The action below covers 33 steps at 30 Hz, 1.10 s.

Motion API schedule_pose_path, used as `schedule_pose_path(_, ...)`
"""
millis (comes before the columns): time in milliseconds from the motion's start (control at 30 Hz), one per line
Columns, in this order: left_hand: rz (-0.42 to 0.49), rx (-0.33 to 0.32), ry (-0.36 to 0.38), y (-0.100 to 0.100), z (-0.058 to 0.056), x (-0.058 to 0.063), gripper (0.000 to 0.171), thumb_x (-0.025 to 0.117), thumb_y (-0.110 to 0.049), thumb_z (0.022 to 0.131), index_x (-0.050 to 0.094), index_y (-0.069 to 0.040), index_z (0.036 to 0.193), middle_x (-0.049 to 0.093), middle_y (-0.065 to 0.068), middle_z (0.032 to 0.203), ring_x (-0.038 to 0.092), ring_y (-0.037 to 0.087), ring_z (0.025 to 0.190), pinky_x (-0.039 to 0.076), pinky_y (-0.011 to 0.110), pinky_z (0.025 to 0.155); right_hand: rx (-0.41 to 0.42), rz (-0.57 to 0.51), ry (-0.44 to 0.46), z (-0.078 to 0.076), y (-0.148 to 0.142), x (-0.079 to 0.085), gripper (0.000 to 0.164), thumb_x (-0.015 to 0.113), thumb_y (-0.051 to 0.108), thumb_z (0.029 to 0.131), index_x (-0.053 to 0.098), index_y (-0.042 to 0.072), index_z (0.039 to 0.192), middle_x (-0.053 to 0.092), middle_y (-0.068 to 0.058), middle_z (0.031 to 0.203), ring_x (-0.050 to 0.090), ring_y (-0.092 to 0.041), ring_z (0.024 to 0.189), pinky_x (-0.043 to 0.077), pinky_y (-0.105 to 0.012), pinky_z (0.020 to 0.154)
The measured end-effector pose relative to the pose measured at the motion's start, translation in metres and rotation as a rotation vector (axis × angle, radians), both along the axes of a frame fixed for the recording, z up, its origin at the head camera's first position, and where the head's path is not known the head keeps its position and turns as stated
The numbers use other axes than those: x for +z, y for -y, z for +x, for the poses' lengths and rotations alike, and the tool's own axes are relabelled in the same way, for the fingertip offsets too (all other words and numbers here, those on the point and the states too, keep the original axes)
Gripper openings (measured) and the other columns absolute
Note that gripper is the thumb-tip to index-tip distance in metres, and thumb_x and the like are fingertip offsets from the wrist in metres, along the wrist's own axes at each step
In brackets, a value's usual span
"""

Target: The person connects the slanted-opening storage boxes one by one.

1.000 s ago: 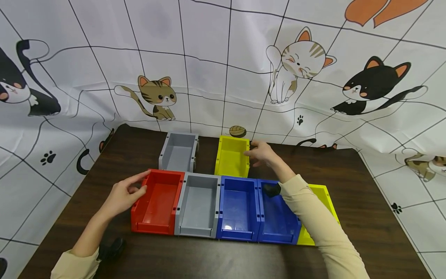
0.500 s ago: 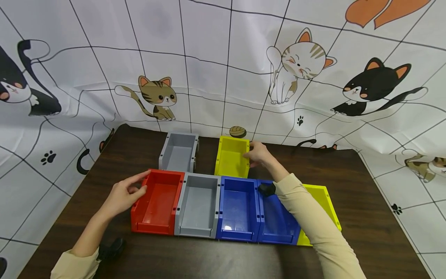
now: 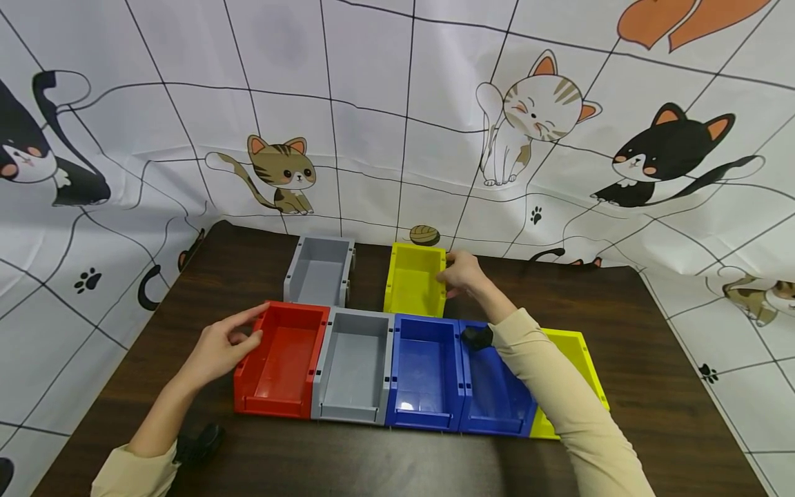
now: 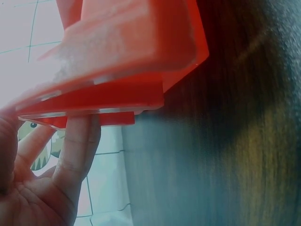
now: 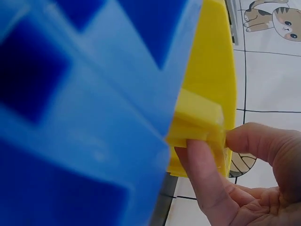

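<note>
My right hand (image 3: 464, 273) pinches the right side rim of a yellow storage bin (image 3: 415, 279) in the back row. In the right wrist view, the thumb lies at the bin's rim and a finger (image 5: 207, 179) reaches under its lip. At the left end of the front row, my left hand (image 3: 217, 345) grips the left wall of a red storage bin (image 3: 282, 359). The left wrist view has fingers (image 4: 77, 150) tucked up under its rim. Both bins stand upright on the table, and no contents show inside them.
Right of the red bin, side by side, stand a grey bin (image 3: 352, 366), two blue bins (image 3: 425, 369) and a yellow bin (image 3: 574, 352), partly hidden by my right sleeve. Another grey bin (image 3: 318, 269) stands behind. A cat-print cloth (image 3: 366, 138) hangs beyond the dark table (image 3: 658, 386).
My right hand has drawn in slightly and closed on the rim of the back yellow bin. The left hand and the bins have stayed where they were.
</note>
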State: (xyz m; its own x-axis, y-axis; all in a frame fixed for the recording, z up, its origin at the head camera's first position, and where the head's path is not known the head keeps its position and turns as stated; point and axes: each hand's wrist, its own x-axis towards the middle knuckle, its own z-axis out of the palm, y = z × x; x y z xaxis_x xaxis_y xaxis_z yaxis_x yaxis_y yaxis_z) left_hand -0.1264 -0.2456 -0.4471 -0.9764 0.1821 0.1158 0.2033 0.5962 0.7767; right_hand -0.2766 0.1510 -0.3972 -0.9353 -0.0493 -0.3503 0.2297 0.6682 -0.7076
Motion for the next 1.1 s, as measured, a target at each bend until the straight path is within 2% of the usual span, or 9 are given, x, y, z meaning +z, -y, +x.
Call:
schedule_pose_path(67,0.000,0.000,-0.001,0.000,0.000,0.000,0.051,0.060,0.001,0.088,0.046,-0.002,0.137,0.056,0.027,0.113,0.050,0.012,0.048,0.043,0.026,0.042,0.001,-0.003,-0.006,-0.001,-0.001,0.001,0.052,0.063,0.001,0.084,0.045,-0.004,0.133,0.058,-0.026,0.110,0.067,-0.032,0.080,0.056,-0.035,0.060)
schedule_pose_path(267,0.006,-0.007,0.001,0.000,-0.001,0.001,0.051,0.060,0.001,0.088,0.046,-0.001,0.137,0.054,0.028,0.117,0.050,0.012,0.048,0.043,0.026,0.042,-0.002,-0.033,-0.014,-0.001,-0.009,0.007,0.050,0.063,0.001,0.084,0.046,-0.007,0.130,0.059,-0.028,0.109,0.067,-0.033,0.079,0.056,-0.037,0.063)
schedule_pose_path(333,0.005,-0.008,-0.002,0.000,-0.001,0.002,0.050,0.060,0.001,0.088,0.047,-0.002,0.137,0.055,0.027,0.114,0.050,0.012,0.047,0.043,0.026,0.042,0.000,-0.046,-0.022,0.000,-0.013,0.010,0.050,0.062,0.001,0.085,0.045,-0.007,0.131,0.058,-0.028,0.109,0.067,-0.034,0.081,0.056,-0.036,0.061)
schedule_pose_path(533,-0.006,0.003,-0.024,0.000,-0.001,0.002,0.050,0.061,0.000,0.088,0.048,-0.003,0.136,0.057,0.018,0.090,0.045,0.011,0.043,0.039,0.026,0.039,0.001,-0.065,-0.019,-0.001,-0.027,0.017,0.052,0.061,0.003,0.085,0.043,-0.008,0.132,0.058,-0.028,0.110,0.067,-0.031,0.081,0.056,-0.034,0.061)
schedule_pose_path(667,0.001,-0.001,-0.028,-0.001,0.001,-0.001,0.050,0.061,0.000,0.088,0.048,-0.002,0.136,0.057,0.021,0.096,0.043,0.010,0.043,0.038,0.025,0.038,0.004,-0.059,-0.006,0.001,-0.042,0.024,0.057,0.059,0.004,0.084,0.038,-0.006,0.136,0.059,-0.029,0.111,0.067,-0.029,0.078,0.055,-0.037,0.065)
schedule_pose_path(733,0.007,-0.002,-0.033,-0.001,0.001,-0.001,0.050,0.061,0.000,0.088,0.048,-0.002,0.136,0.056,0.023,0.104,0.043,0.010,0.043,0.038,0.025,0.038,-0.002,-0.072,-0.009,0.004,-0.051,0.028,0.060,0.058,0.004,0.084,0.035,-0.006,0.138,0.059,-0.029,0.113,0.067,-0.032,0.081,0.055,-0.038,0.067)
schedule_pose_path(833,0.008,0.003,-0.025,-0.002,0.001,-0.002,0.050,0.061,0.000,0.088,0.048,-0.002,0.136,0.056,0.024,0.106,0.043,0.010,0.043,0.038,0.025,0.038,-0.012,-0.080,-0.033,0.008,-0.065,0.035,0.061,0.057,0.004,0.086,0.032,-0.007,0.140,0.058,-0.030,0.115,0.066,-0.033,0.083,0.055,-0.036,0.066)
schedule_pose_path(1000,0.004,0.004,-0.018,-0.001,0.002,-0.002,0.050,0.061,0.000,0.088,0.048,-0.002,0.136,0.056,0.025,0.107,0.043,0.010,0.044,0.039,0.025,0.039,-0.045,-0.049,-0.101,0.021,-0.092,0.047,0.062,0.056,0.006,0.088,0.029,-0.006,0.142,0.056,-0.030,0.117,0.066,-0.021,0.072,0.055,-0.037,0.068)
schedule_pose_path(1100,0.003,-0.001,-0.033,-0.001,0.001,-0.001,0.050,0.061,0.001,0.087,0.048,-0.002,0.136,0.056,0.026,0.108,0.043,0.009,0.044,0.038,0.025,0.039,-0.057,-0.042,-0.141,0.031,-0.109,0.054,0.063,0.055,0.006,0.088,0.027,-0.006,0.143,0.055,-0.031,0.117,0.065,-0.020,0.072,0.056,-0.035,0.065)
